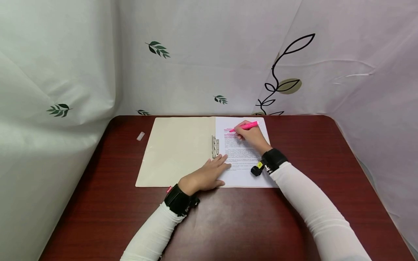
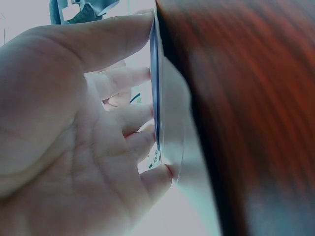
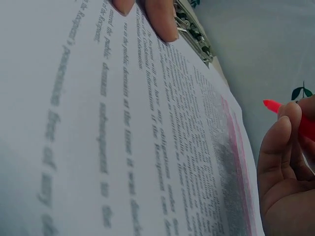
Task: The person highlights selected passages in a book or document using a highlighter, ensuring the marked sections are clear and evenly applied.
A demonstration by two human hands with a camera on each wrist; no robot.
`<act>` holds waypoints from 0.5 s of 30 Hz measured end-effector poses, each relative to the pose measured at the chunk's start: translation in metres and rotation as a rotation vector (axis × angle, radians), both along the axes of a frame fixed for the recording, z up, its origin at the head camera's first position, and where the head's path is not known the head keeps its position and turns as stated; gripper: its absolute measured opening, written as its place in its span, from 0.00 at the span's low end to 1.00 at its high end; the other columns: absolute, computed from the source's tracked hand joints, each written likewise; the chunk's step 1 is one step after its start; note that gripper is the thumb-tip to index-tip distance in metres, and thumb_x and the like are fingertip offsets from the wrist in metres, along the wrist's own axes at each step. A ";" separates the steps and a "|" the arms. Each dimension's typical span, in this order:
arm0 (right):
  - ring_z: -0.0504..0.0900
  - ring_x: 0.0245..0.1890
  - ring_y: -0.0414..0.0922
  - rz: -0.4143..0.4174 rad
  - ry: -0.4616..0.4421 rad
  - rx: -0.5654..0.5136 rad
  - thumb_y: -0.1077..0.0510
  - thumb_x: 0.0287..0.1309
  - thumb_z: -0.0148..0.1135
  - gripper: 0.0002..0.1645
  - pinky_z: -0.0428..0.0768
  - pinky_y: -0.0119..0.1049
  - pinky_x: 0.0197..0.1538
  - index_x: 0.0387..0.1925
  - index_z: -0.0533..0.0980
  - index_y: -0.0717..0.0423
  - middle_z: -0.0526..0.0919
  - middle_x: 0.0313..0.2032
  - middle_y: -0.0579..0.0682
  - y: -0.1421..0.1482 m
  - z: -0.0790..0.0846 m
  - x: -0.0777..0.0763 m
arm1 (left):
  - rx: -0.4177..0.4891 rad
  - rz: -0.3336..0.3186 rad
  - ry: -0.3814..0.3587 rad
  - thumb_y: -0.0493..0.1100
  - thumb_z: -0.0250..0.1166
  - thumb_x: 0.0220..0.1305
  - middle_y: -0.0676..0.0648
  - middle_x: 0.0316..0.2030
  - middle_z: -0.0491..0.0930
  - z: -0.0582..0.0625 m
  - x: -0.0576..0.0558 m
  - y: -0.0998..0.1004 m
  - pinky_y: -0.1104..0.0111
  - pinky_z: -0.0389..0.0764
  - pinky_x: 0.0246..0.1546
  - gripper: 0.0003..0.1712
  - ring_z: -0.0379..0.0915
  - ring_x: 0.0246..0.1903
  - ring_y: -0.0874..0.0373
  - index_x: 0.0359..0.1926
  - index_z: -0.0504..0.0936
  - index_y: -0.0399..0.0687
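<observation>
A cream folder point(image 1: 177, 152) lies spread on the table, with printed paper point(image 1: 241, 177) on its right side. Pink marks cover several lines near the top of the page. My right hand point(image 1: 250, 135) pinches a pink highlighter point(image 1: 249, 125), its tip by those marked lines in the head view. In the right wrist view the highlighter point(image 3: 307, 127) shows its tip apart from the sheet. My left hand point(image 1: 209, 174) rests with fingers spread on the lower left of the page and the folder's fold. In the left wrist view its fingertips touch the paper near the folder's edge.
A metal clip point(image 1: 215, 146) sits along the folder's fold. On the left part of the dark red table point(image 1: 248, 224) lies a small whitish block point(image 1: 140, 136). A pale curtain point(image 1: 196, 72) with leaf prints hangs behind the table's far edge.
</observation>
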State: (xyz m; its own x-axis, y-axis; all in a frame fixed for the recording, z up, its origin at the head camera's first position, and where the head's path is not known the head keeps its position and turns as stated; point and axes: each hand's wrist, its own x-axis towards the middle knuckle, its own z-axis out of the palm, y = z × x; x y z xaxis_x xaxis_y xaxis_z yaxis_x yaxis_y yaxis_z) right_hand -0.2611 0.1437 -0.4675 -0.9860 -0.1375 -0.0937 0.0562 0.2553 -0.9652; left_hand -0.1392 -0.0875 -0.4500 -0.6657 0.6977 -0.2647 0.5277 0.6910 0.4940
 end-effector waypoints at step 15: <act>0.79 0.23 0.37 0.017 -0.022 -0.042 0.53 0.67 0.67 0.13 0.81 0.26 0.32 0.41 0.81 0.60 0.83 0.27 0.48 -0.015 -0.013 0.006 | 0.001 0.000 0.007 0.47 0.64 0.74 0.40 0.83 0.44 0.002 0.001 -0.001 0.42 0.48 0.79 0.37 0.36 0.82 0.43 0.78 0.63 0.45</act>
